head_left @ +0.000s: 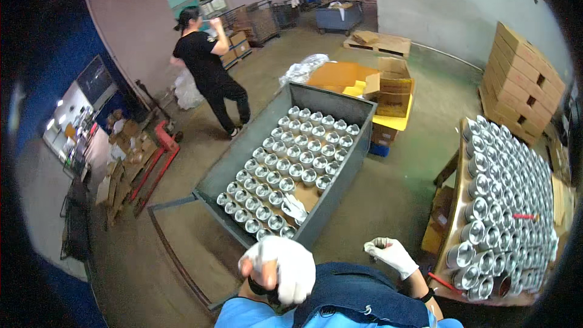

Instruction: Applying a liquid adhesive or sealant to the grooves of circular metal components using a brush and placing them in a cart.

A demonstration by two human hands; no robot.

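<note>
Concrete floor (388,194), grey metal bin (340,146)

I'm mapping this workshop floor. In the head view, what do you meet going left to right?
Red pallet jack → person in black → grey metal bin of shiny cans → open cardboard box → table stacked with cans → pile of cardboard boxes.

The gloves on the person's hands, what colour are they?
White, on both the left hand and right hand; seen best in the head view.
</note>
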